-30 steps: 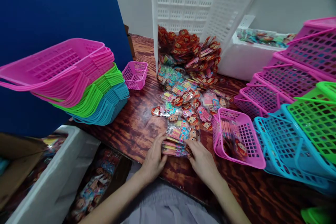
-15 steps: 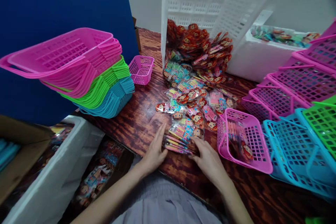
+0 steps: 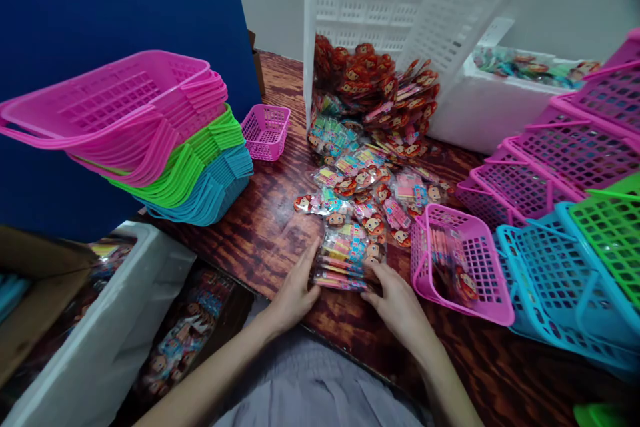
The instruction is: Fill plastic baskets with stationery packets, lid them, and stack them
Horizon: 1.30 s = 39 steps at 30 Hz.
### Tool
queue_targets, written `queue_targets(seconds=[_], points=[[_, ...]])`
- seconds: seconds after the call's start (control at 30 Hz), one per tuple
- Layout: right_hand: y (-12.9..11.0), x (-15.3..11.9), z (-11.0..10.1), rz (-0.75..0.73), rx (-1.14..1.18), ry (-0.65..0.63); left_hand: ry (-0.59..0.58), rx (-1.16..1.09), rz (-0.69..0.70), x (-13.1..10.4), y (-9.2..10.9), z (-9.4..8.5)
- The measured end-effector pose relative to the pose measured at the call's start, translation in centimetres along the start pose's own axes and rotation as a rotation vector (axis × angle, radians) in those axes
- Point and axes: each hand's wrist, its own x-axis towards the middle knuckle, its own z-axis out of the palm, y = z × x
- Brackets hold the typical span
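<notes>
Our left hand (image 3: 295, 293) and right hand (image 3: 400, 300) clamp a packet stack (image 3: 343, 270) between them, lower centre. Some packets (image 3: 450, 257) sit in the pink basket (image 3: 487, 312) at right; loose packets (image 3: 370, 177) fill upper centre, too tangled to count.

Wood-grained table (image 3: 270, 240), centre: small pink basket (image 3: 265, 133), upper centre; loose packets (image 3: 367, 197), mid-frame; filled pink basket (image 3: 463, 263), right of centre.
</notes>
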Motion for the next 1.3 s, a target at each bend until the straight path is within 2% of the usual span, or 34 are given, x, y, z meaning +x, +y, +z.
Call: queue_targets(seconds=[0.3,1.07,1.2,1.3], points=[[-0.7,-0.7,-0.2,0.0,-0.111,-0.013,-0.016,0.065,-0.005,-0.5,-0.1,-0.1],[-0.8,-0.5,0.2,-0.021,-0.116,0.0,0.062,0.071,0.038,-0.2,0.0,0.3],[-0.9,-0.5,0.1,-0.019,-0.127,-0.018,0.033,0.112,0.032,-0.5,0.2,0.0],[-1.2,-0.5,0.1,-0.013,-0.125,-0.022,-0.028,0.236,0.052,-0.3,1.0,-0.7]])
